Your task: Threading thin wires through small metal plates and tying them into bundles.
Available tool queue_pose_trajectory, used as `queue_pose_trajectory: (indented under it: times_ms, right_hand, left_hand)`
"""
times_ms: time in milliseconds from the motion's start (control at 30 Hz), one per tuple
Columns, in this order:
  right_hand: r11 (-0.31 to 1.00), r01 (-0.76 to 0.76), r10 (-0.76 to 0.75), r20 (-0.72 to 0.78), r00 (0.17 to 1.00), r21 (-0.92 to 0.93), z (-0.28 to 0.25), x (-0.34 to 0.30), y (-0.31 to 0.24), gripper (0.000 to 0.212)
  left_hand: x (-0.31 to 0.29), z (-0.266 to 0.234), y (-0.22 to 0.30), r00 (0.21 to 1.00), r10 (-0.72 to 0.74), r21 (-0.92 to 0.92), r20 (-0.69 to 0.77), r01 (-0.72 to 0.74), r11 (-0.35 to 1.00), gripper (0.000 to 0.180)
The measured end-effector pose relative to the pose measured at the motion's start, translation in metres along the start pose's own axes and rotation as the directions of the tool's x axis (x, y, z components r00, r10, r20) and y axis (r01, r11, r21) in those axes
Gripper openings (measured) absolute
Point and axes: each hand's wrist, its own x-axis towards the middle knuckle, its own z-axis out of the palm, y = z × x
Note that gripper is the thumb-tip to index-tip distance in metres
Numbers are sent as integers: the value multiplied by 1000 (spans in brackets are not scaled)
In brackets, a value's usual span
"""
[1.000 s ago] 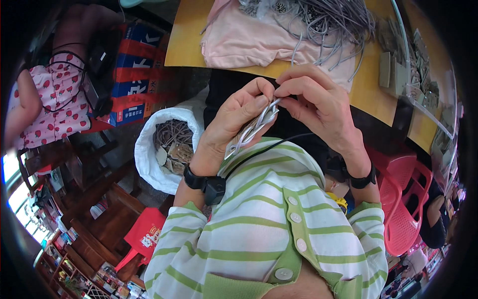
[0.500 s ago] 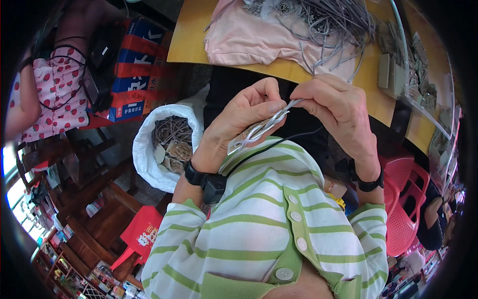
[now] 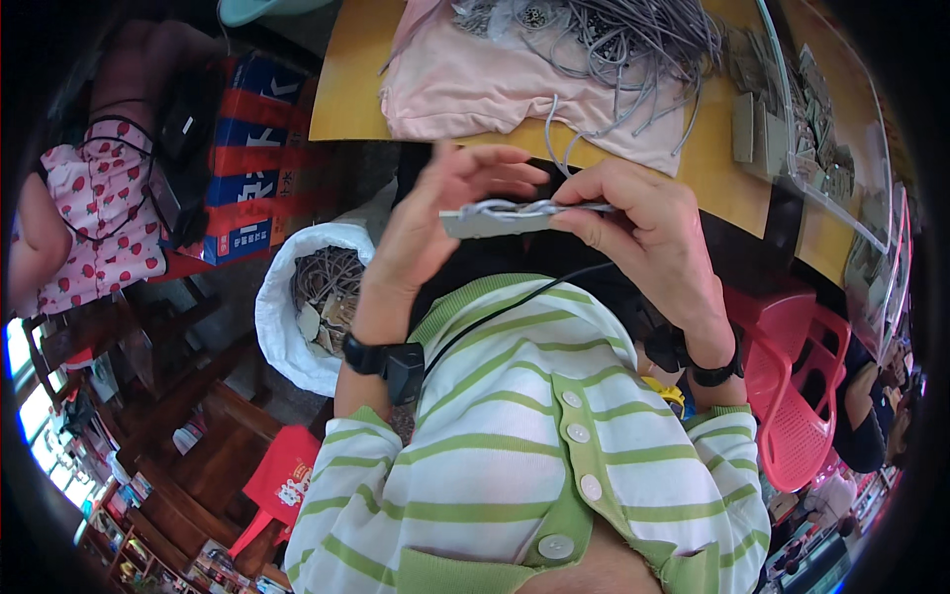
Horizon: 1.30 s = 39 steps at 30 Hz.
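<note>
My right hand (image 3: 648,223) pinches a flat grey card (image 3: 495,222) between thumb and fingertips, along with the light grey cord (image 3: 515,208) that runs over its upper edge. At the card's other end, my left hand (image 3: 421,223) is open, its fingers stretched out above the card and smeared by motion. Whether its palm touches the card I cannot tell. Beyond the hands, a heap of grey cords (image 3: 643,45) lies on a pink cloth (image 3: 455,94), with a few strands trailing toward my right hand.
The yellow table (image 3: 346,89) holds the cloth and, at right, a clear-walled box (image 3: 841,203) with many card pieces. A white sack (image 3: 277,327) of cords and cards stands at left. Around are a red-taped carton (image 3: 242,158), a pink chair (image 3: 792,396) and a person in strawberry-print clothes (image 3: 104,218).
My left hand has let go of the card and cord and opened its fingers. The card now lies level, held by my right hand at its right end. The view has shifted slightly.
</note>
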Motion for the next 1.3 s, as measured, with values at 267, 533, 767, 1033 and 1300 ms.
queue_pose_trajectory:
  times_ms: [267,533,767,1033,1300]
  right_hand:
    - [999,-33,33,-76,997,2,6,2,3,14]
    - [996,79,-83,-136,987,-32,12,-2,7,16]
    - [977,-81,91,-44,995,196,2,-6,5,17]
    - [930,129,-173,-101,980,-343,-3,-3,5,15]
    - [953,179,-174,41,984,-245,7,-3,18,11]
  left_hand:
    - [-27,29,28,960,251,616,-120,-126,778,38]
    - [-16,30,11,920,371,484,-122,-272,832,17]
    - [-16,31,9,926,353,465,-132,-257,847,20]
    - [-15,26,12,915,400,755,-44,-232,613,21]
    - [-11,24,12,895,429,887,124,-294,357,23]
